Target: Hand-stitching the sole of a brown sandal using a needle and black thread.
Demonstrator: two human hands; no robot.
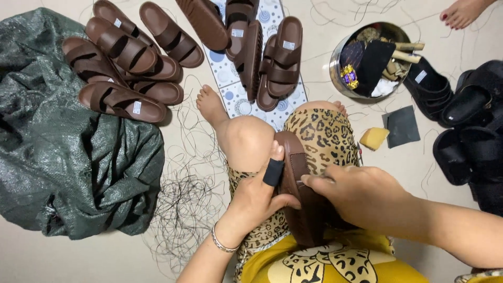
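Observation:
A brown sandal stands on edge on my lap, between my bare knee and my leopard-print leg. My left hand grips its side, a black sleeve on the raised finger, a bracelet at the wrist. My right hand presses on the sandal's other side, fingertips pinched at its edge as if on something thin; what it pinches is too small to tell.
Several brown sandals lie on the floor ahead and on a patterned mat. A green woven sack sits left, loose threads beside it. A metal bowl of tools, a yellow block, black sandals lie right. Another person's foot.

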